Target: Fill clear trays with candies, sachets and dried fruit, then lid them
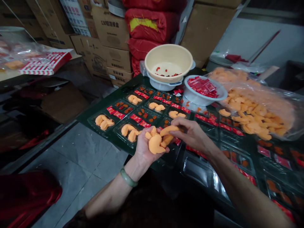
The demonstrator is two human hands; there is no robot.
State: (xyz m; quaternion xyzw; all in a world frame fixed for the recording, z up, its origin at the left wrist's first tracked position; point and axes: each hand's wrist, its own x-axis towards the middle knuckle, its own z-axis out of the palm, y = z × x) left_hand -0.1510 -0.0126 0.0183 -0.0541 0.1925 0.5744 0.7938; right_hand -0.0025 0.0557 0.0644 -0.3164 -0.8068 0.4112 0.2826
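My left hand (144, 148), with a green bangle on its wrist, is cupped around a stack of orange curved crackers (156, 142). My right hand (192, 134) pinches one orange cracker (169, 129) at the top of that stack. Both hands hover over black plastic trays (133, 122) laid out on a dark table. Several trays hold orange crackers, red sauce packets (136, 118) and small dark red pieces.
A clear bag of orange crackers (254, 110) lies at the right. A white bowl of red packets (204, 90) and a cream basin (169, 63) stand behind the trays. Cardboard boxes (111, 31) and red sacks (149, 23) are stacked at the back. Grey floor lies at the left.
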